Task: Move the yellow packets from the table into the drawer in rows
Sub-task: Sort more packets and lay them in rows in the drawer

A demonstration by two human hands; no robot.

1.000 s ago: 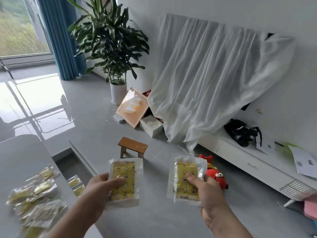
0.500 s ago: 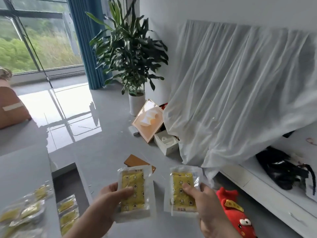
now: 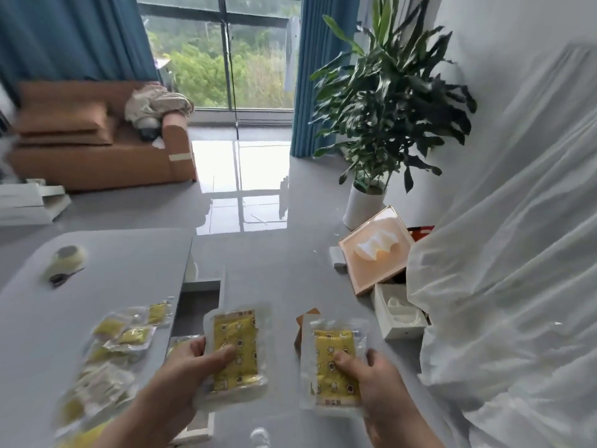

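Lower centre: left packet [image 3: 238,334] in left hand [image 3: 190,365] pinch, right packet [image 3: 329,345] in right hand [image 3: 382,383] pinch, thumbs on faces, long axes up-frame.

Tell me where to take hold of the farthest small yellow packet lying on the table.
Pinch the packet by its clear border, coming from above on the drawer side: it lies flat near the table edge, and its rim looks uncovered there.

Home living room, orange sofa [image 3: 97,147], blue curtains [image 3: 323,76], big window [image 3: 226,53], potted plant [image 3: 387,101], glossy floor [image 3: 258,253]
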